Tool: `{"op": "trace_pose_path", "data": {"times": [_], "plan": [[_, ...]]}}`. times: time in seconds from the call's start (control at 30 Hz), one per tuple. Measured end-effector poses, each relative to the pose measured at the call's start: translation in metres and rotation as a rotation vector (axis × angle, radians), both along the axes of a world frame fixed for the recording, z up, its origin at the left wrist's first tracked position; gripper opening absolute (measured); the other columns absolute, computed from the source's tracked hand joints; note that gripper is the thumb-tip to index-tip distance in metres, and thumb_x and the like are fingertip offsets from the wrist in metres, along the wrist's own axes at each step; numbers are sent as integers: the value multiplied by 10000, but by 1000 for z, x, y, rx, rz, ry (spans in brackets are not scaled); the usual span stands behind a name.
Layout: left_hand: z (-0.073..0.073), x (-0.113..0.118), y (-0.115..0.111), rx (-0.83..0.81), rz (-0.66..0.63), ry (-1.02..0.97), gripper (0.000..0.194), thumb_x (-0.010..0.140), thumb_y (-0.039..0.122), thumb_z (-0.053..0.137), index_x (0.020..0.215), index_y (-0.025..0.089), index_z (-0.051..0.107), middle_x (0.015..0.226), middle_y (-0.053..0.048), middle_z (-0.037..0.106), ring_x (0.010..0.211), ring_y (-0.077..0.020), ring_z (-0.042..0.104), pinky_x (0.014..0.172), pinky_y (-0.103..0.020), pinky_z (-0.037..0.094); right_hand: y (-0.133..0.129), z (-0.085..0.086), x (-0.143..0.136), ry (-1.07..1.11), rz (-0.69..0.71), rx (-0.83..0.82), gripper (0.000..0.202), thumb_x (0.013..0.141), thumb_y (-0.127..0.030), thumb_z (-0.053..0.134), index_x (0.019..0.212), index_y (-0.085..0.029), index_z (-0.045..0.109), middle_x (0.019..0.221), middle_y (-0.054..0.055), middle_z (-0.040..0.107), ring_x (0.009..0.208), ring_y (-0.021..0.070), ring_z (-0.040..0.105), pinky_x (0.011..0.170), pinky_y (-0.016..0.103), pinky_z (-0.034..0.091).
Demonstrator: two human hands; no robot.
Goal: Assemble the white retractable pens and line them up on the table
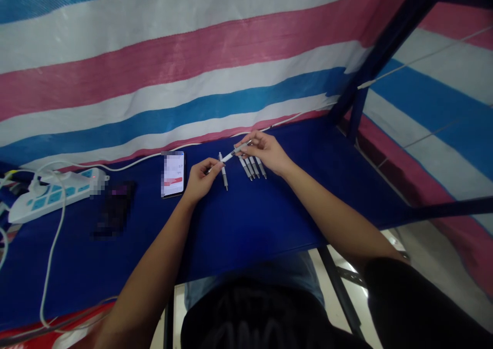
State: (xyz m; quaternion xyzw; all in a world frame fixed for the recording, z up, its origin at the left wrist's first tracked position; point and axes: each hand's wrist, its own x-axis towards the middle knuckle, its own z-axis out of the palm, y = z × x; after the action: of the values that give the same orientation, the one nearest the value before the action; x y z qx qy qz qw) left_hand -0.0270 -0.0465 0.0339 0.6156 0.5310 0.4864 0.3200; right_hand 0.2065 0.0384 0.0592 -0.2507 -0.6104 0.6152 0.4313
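Observation:
Between my two hands is a white pen point(228, 157) with a grey grip section, held at a slant above the blue tabletop. My left hand point(202, 179) is closed on its lower left end. At the upper right, the fingers of my right hand point(268, 151) pinch its grey part near the tip. One similar pen point(225, 178) lies just beside my left fingertips, its tip toward me. Several more white and grey pens point(254, 169) lie side by side below my right hand, their upper ends partly hidden by it.
A lit phone point(173, 174) lies left of my left hand. Further left are a dark pixelated object point(114, 207) and a white power strip point(57, 195) with cables. A striped tarp point(192, 71) hangs behind the blue table point(250, 225); a dark frame post point(358, 107) stands at right.

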Motion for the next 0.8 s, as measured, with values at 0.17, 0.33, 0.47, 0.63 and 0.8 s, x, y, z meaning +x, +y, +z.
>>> {"op": "trace_pose_path", "data": {"times": [0.17,0.33,0.47,0.63,0.8], "plan": [[-1,-8,3,-82,-91,-149,443,906,661,778,850,223,820,576,21,480,536,-126,388,514,-286,279,-4,6,0,4,65,62,407,790,-522,922,964,-238,688,1077,52,842,950,201,799,872,376,634],[-4,-6,5,-79,3,-169,369,784,574,912,823,220,814,622,7,632,568,-120,498,554,-264,358,-5,1,3,-264,-58,134,495,936,-648,755,713,-230,612,585,-5,690,555,139,646,627,317,544],[-3,-3,5,-69,56,-160,290,796,500,902,825,224,818,609,8,654,568,-130,526,561,-269,378,1,2,8,-372,-49,162,464,949,-658,734,772,-245,620,576,-28,630,509,127,566,541,304,472],[-3,-3,6,-50,102,-184,242,795,461,899,799,236,812,591,11,639,553,-126,501,544,-272,358,9,7,14,-201,-14,136,448,747,-539,944,958,-272,653,755,-43,646,599,132,555,547,310,469],[-4,-4,6,-71,87,-189,247,792,472,898,804,237,823,555,18,623,515,-121,484,519,-271,338,9,7,18,-396,-88,203,454,981,-649,689,787,-241,640,634,-7,606,570,144,528,582,335,456]]}}
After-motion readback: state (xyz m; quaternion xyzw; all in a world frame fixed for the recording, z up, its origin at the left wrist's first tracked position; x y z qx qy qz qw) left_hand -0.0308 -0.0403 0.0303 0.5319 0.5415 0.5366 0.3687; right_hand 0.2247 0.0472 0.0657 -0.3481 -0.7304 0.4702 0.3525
